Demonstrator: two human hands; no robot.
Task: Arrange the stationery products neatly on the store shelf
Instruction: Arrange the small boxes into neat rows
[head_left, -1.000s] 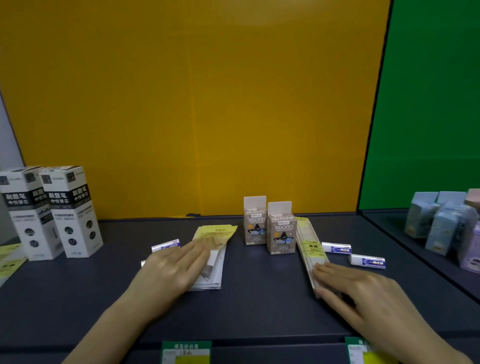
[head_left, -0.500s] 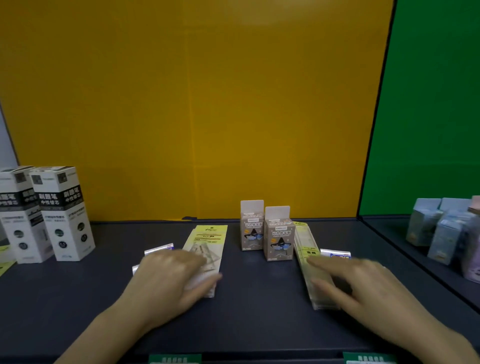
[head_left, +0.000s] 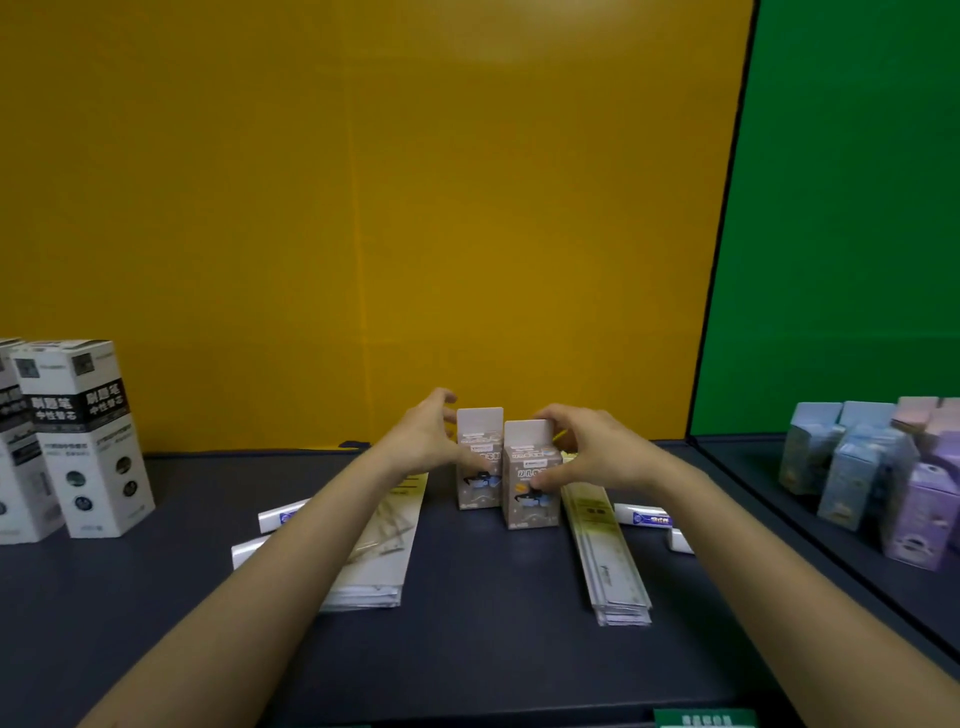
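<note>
Grey-brown card makes up the two small cartons standing upright near the middle of the dark shelf (head_left: 493, 639), each with a blank white hang tab on top and a cartoon figure printed on the front; their small lettering is too blurred to read. The left carton (head_left: 475, 491) stands slightly further back and touches the right carton (head_left: 530, 506).

The left hand (head_left: 423, 441) grips the left carton, thumb on its front and fingers curled over behind. The right hand (head_left: 592, 452) grips the right carton the same way, thumb pressed on the front and fingers curled behind the tab.

Flat on the shelf to the left lies a stack of clear packs (head_left: 387, 545) with yellow headers, partly under the left forearm. To the right lies a stack of long ruler packs (head_left: 605, 556). White erasers (head_left: 644, 517) with blue labels lie beyond each stack, their print illegible.

At far left stand tall white boxes (head_left: 85, 441) whose black band carries white Chinese characters, roughly "刷题笔 中性替芯". Pastel boxes (head_left: 857, 467) crowd the neighbouring bay at right. A green price tag (head_left: 701, 719) hangs on the shelf's front edge.
</note>
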